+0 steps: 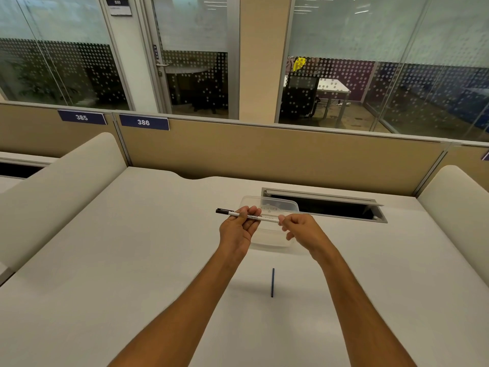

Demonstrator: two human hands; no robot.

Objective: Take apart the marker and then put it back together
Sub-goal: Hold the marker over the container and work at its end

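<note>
Holding item one, the marker (248,216), white barrel with a black cap at its nine o'clock end, level above the white desk (132,260) at frame centre. Left hand (238,229): fingers curled round the barrel's middle, thumb on top. Right hand (299,229): fingertips pinching the barrel's three o'clock end; what sits at that end is hidden by the fingers. Item two, a thin dark blue stick (272,282), lying on the desk at six o'clock from the hands, well apart from them, pointing roughly twelve to six. Item three, a clear plastic container (275,205), on the desk directly behind the hands. Item four, an open cable hatch (330,205) in the desk at two o'clock.
</note>
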